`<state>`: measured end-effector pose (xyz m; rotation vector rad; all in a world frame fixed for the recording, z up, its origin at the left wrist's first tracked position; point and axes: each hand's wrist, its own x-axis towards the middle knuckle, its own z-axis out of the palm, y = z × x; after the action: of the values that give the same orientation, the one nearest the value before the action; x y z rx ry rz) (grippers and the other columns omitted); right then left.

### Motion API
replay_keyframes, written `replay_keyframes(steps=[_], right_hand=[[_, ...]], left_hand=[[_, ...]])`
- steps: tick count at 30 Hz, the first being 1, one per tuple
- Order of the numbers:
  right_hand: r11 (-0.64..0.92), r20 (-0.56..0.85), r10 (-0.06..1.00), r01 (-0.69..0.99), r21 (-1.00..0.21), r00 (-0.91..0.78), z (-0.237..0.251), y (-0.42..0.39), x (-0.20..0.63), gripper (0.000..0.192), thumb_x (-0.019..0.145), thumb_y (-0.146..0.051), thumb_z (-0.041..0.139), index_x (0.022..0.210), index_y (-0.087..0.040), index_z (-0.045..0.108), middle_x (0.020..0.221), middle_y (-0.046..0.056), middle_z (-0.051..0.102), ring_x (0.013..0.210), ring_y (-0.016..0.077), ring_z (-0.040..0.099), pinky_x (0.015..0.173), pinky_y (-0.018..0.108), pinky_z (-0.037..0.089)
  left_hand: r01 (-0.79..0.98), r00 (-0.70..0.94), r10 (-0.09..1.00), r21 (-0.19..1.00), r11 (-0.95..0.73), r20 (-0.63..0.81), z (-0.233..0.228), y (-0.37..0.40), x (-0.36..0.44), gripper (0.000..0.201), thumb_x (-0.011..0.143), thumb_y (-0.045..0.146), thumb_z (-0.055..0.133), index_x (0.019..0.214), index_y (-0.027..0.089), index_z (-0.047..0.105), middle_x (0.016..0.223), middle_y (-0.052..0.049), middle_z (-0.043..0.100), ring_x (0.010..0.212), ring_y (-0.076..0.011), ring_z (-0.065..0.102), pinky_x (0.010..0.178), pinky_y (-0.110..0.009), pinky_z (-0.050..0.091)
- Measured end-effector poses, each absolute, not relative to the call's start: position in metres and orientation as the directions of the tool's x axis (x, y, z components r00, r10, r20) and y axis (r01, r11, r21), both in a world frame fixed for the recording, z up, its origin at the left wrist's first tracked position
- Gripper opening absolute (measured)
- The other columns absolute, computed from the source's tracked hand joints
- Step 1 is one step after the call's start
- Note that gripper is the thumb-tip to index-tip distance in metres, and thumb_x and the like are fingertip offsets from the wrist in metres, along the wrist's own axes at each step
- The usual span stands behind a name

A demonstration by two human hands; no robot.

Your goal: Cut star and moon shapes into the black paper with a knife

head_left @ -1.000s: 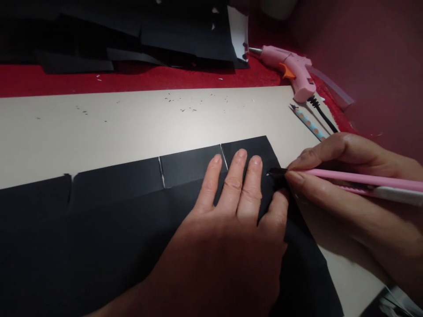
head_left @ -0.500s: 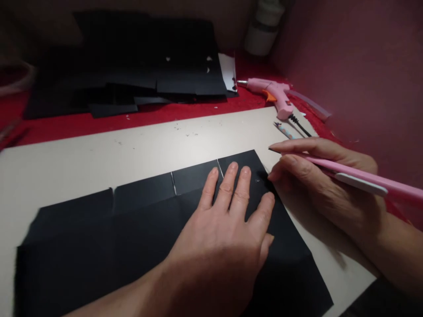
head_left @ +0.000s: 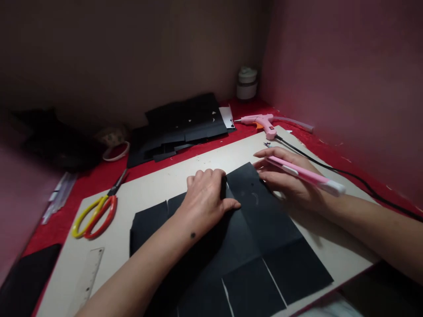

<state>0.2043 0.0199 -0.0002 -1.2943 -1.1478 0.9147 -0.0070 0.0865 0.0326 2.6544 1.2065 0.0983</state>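
Change: since a second ago the left hand [head_left: 205,196] has gone from flat with fingers spread on the sheet to curled, knuckles up, at the sheet's far edge; the pink knife has lifted off the paper; far more of the desk shows.
Meaning: judging by the lifted blade, the cutting stroke at the right corner is over, and the left hand seems to be folding or gripping a flap.
Head view, left hand: fingers bunched together, thumb out to the right; they press or pinch the far flap of the large black paper sheet with slit flaps [head_left: 251,246]; whether the flap is pinched, cannot tell.
Head view, right hand [head_left: 287,178]: fingers closed around the slim pink-and-white craft knife [head_left: 306,175], resting on the sheet's right far corner.
Knife axis: long axis runs from far-left to near-right; the tip end points far-left, the white butt points right, towards the wrist. Blade itself too small to see.
Sheet: lies on the beige cutting board [head_left: 158,182], slits at its near and far edges.
Around: yellow-and-orange scissors [head_left: 95,211] and clear ruler [head_left: 88,275] left; pink glue gun [head_left: 261,122] and stack of black paper pieces [head_left: 181,125] beyond.
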Motion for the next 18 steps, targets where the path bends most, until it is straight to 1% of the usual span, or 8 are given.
replay_keyframes(steps=[2,4,7,10,12,14,18], right_hand=[[0.07,0.078,0.971,0.042,-0.997,0.226,-0.003,0.022,0.203,0.035,0.074,-0.026,0.079,0.107,-0.03,0.067,0.099,0.003,0.074,0.082,0.0214,0.072,0.067,0.035,0.057],[0.05,0.049,0.974,0.004,-0.999,0.222,-0.005,0.025,0.201,0.034,0.071,-0.022,0.08,0.101,-0.03,0.065,0.1,0.001,0.073,0.085,0.0197,0.07,0.071,0.033,0.055],[0.059,0.054,0.973,-0.017,-0.998,0.223,-0.006,0.028,0.198,0.028,0.07,-0.018,0.077,0.093,-0.028,0.065,0.09,-0.002,0.07,0.077,0.0155,0.064,0.066,0.03,0.048],[0.067,0.057,0.97,-0.036,-0.997,0.235,-0.004,0.027,0.195,0.026,0.07,-0.015,0.074,0.091,-0.026,0.063,0.082,-0.004,0.065,0.069,0.0129,0.057,0.059,0.028,0.041],[0.062,0.048,0.973,-0.058,-0.996,0.227,-0.002,0.025,0.195,0.024,0.072,-0.016,0.073,0.091,-0.026,0.061,0.077,-0.004,0.062,0.066,0.0124,0.054,0.057,0.028,0.039],[0.06,0.041,0.976,-0.085,-0.995,0.214,-0.002,0.023,0.195,0.023,0.074,-0.017,0.073,0.092,-0.025,0.06,0.075,-0.005,0.061,0.064,0.0122,0.053,0.056,0.028,0.038],[0.068,0.04,0.981,-0.144,-0.987,0.192,-0.006,0.023,0.197,0.025,0.075,-0.016,0.074,0.094,-0.025,0.061,0.079,-0.005,0.063,0.068,0.0116,0.055,0.058,0.026,0.04]], left_hand=[[0.74,0.652,0.757,0.253,-0.623,-0.042,0.033,0.089,-0.005,0.048,0.078,0.043,0.084,0.112,0.017,0.062,0.102,-0.008,0.069,0.1,-0.0302,0.06,0.09,-0.047,0.046],[0.747,0.637,0.77,0.273,-0.606,-0.03,0.033,0.09,-0.004,0.044,0.079,0.038,0.085,0.111,0.018,0.063,0.104,-0.008,0.069,0.102,-0.0296,0.06,0.091,-0.047,0.046],[0.747,0.616,0.788,0.314,-0.586,0.007,0.035,0.088,-0.003,0.03,0.084,0.03,0.08,0.107,0.019,0.064,0.103,-0.006,0.069,0.103,-0.0268,0.062,0.094,-0.046,0.048],[0.724,0.617,0.786,0.369,-0.583,0.03,0.035,0.082,0.001,0.019,0.093,0.028,0.07,0.107,0.017,0.065,0.105,-0.005,0.068,0.1,-0.0216,0.065,0.091,-0.043,0.053],[0.707,0.626,0.779,0.399,-0.583,0.03,0.034,0.078,0.006,0.02,0.097,0.032,0.065,0.109,0.016,0.066,0.11,-0.005,0.068,0.099,-0.0199,0.067,0.088,-0.041,0.056],[0.701,0.627,0.779,0.416,-0.579,0.027,0.031,0.076,0.012,0.023,0.098,0.034,0.064,0.113,0.017,0.066,0.115,-0.007,0.067,0.1,-0.0203,0.067,0.088,-0.042,0.058],[0.708,0.618,0.786,0.421,-0.567,0.019,0.022,0.077,0.021,0.028,0.098,0.036,0.063,0.12,0.018,0.064,0.121,-0.008,0.066,0.102,-0.0212,0.067,0.088,-0.042,0.058]])
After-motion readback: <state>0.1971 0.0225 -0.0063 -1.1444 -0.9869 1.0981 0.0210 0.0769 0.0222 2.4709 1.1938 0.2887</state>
